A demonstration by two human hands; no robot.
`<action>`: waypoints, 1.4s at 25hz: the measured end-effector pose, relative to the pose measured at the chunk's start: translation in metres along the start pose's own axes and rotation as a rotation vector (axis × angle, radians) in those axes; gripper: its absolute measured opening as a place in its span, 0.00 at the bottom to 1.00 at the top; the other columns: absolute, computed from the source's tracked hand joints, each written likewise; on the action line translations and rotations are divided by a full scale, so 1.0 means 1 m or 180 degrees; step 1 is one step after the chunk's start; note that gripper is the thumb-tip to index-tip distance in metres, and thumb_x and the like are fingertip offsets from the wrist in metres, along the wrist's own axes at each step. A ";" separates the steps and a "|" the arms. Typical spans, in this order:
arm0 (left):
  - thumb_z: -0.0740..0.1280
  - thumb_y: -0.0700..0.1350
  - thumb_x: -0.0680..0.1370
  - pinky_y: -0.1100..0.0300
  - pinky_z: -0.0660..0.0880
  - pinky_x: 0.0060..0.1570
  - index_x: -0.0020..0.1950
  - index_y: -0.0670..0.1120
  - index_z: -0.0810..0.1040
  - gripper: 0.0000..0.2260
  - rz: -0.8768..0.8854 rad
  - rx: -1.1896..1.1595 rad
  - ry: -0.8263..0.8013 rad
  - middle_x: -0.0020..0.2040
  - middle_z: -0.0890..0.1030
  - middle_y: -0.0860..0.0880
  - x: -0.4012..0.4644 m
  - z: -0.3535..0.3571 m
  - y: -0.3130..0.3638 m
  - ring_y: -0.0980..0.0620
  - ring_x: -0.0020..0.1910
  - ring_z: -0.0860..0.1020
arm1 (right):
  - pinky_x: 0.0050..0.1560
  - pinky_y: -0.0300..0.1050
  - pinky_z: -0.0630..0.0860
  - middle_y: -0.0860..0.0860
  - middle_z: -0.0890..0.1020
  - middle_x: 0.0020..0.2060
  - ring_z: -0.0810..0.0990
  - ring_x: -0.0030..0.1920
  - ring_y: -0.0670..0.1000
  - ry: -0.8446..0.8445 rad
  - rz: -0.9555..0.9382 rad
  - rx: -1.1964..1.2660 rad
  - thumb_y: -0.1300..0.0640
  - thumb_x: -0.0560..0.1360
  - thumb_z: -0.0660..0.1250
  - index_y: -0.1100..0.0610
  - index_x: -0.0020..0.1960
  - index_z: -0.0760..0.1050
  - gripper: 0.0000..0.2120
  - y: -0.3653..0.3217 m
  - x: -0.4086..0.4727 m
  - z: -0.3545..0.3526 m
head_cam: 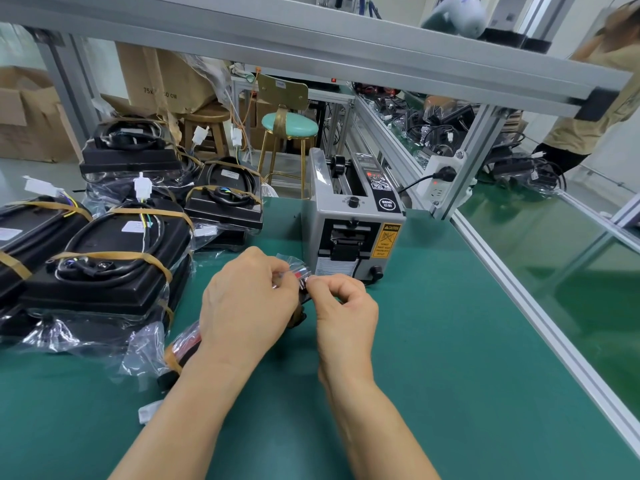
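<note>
Progress | green bench [433, 341] | black units [114, 258] stacked at left, banded and bagged, judged finished | tape dispenser [349, 220] just behind the hands | small clear bag [298, 270] held above the bench, gripped by the curled left hand [246, 299], its end pinched by the right hand [346, 310]; judged not yet taped.

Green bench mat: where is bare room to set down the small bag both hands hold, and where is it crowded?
Bare mat lies right of the right hand, between the grey machine and the metal rail; the small bag should fit there. The left side is crowded with banded black units and loose plastic bags.
</note>
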State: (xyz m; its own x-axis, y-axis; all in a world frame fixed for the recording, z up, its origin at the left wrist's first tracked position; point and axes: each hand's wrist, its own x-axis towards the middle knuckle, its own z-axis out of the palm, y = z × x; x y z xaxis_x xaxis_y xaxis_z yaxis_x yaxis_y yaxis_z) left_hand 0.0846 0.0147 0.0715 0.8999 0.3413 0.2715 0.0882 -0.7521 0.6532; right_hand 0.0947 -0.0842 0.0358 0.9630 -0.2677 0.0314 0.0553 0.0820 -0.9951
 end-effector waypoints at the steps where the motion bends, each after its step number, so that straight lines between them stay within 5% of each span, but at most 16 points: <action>1: 0.63 0.46 0.74 0.56 0.69 0.44 0.46 0.52 0.82 0.08 0.0017 -0.0024 0.0009 0.45 0.79 0.53 0.000 -0.001 0.001 0.46 0.46 0.77 | 0.44 0.32 0.70 0.55 0.81 0.41 0.77 0.41 0.42 -0.0002 0.0008 0.0021 0.64 0.69 0.70 0.59 0.31 0.79 0.08 0.000 0.000 0.000; 9: 0.65 0.45 0.73 0.54 0.72 0.50 0.51 0.52 0.82 0.10 0.0153 -0.0465 -0.0057 0.48 0.78 0.56 -0.002 -0.005 -0.004 0.50 0.49 0.76 | 0.55 0.46 0.72 0.59 0.80 0.43 0.77 0.48 0.52 -0.0403 0.0020 0.0601 0.62 0.73 0.70 0.59 0.36 0.82 0.06 -0.010 -0.009 -0.007; 13: 0.69 0.51 0.65 0.69 0.70 0.49 0.43 0.55 0.84 0.09 0.0253 -0.1650 -0.0430 0.47 0.80 0.60 -0.001 -0.017 -0.006 0.61 0.51 0.77 | 0.64 0.56 0.71 0.66 0.78 0.49 0.76 0.56 0.64 -0.0641 -0.0209 0.0489 0.60 0.74 0.70 0.64 0.43 0.82 0.07 -0.016 -0.007 -0.010; 18: 0.70 0.46 0.65 0.53 0.72 0.56 0.37 0.48 0.83 0.05 0.0451 -0.1827 -0.0247 0.41 0.81 0.53 0.002 -0.020 -0.010 0.51 0.49 0.78 | 0.56 0.38 0.72 0.53 0.80 0.44 0.79 0.50 0.46 -0.0811 -0.0340 0.0123 0.60 0.72 0.73 0.57 0.39 0.84 0.03 -0.025 -0.009 -0.010; 21: 0.70 0.46 0.65 0.49 0.72 0.55 0.35 0.49 0.82 0.02 0.0368 -0.1904 -0.0205 0.39 0.81 0.54 0.003 -0.020 -0.014 0.50 0.48 0.78 | 0.60 0.40 0.72 0.47 0.80 0.48 0.78 0.51 0.43 -0.0690 -0.0466 -0.0402 0.54 0.70 0.75 0.46 0.45 0.83 0.06 -0.028 -0.007 -0.016; 25: 0.74 0.40 0.69 0.66 0.71 0.49 0.34 0.49 0.82 0.06 0.0420 -0.1782 -0.0265 0.38 0.81 0.54 0.004 -0.017 -0.016 0.50 0.48 0.77 | 0.66 0.59 0.66 0.40 0.78 0.46 0.76 0.57 0.45 -0.0915 -0.0817 -0.1135 0.49 0.69 0.75 0.36 0.41 0.82 0.07 -0.041 -0.001 -0.024; 27: 0.74 0.35 0.68 0.73 0.69 0.44 0.35 0.49 0.83 0.09 0.0430 -0.1755 -0.0292 0.38 0.80 0.53 0.003 -0.017 -0.016 0.50 0.48 0.77 | 0.65 0.61 0.65 0.42 0.77 0.44 0.75 0.57 0.48 -0.1109 -0.0894 -0.1233 0.51 0.70 0.74 0.39 0.39 0.82 0.06 -0.044 0.001 -0.024; 30: 0.76 0.39 0.67 0.70 0.70 0.46 0.40 0.51 0.83 0.08 0.0486 -0.1737 -0.0353 0.41 0.80 0.56 0.000 -0.019 -0.014 0.52 0.50 0.77 | 0.63 0.63 0.65 0.40 0.76 0.41 0.76 0.54 0.46 -0.1096 -0.1031 -0.1260 0.54 0.72 0.73 0.44 0.36 0.82 0.08 -0.044 0.005 -0.022; 33: 0.76 0.53 0.61 0.61 0.69 0.56 0.62 0.59 0.73 0.30 0.0642 -0.0576 -0.0719 0.54 0.76 0.62 0.000 -0.020 -0.014 0.57 0.57 0.73 | 0.66 0.63 0.65 0.40 0.78 0.42 0.77 0.52 0.46 -0.0928 -0.0600 -0.1214 0.55 0.73 0.71 0.41 0.32 0.80 0.14 -0.050 0.023 -0.026; 35: 0.76 0.52 0.62 0.61 0.67 0.53 0.64 0.60 0.70 0.32 0.0775 0.0117 -0.0735 0.58 0.73 0.62 -0.001 -0.018 -0.012 0.57 0.58 0.72 | 0.68 0.60 0.64 0.40 0.79 0.44 0.77 0.54 0.48 -0.1161 -0.0199 -0.1455 0.53 0.73 0.71 0.43 0.29 0.79 0.15 -0.052 0.031 -0.028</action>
State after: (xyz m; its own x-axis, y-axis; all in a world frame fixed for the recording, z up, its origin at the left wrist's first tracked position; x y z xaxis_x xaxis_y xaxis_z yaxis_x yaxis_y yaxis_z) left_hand 0.0746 0.0335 0.0764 0.9691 0.0155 0.2463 -0.1297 -0.8170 0.5619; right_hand 0.1139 -0.1241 0.0862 0.9946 0.0955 0.0412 0.0737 -0.3671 -0.9273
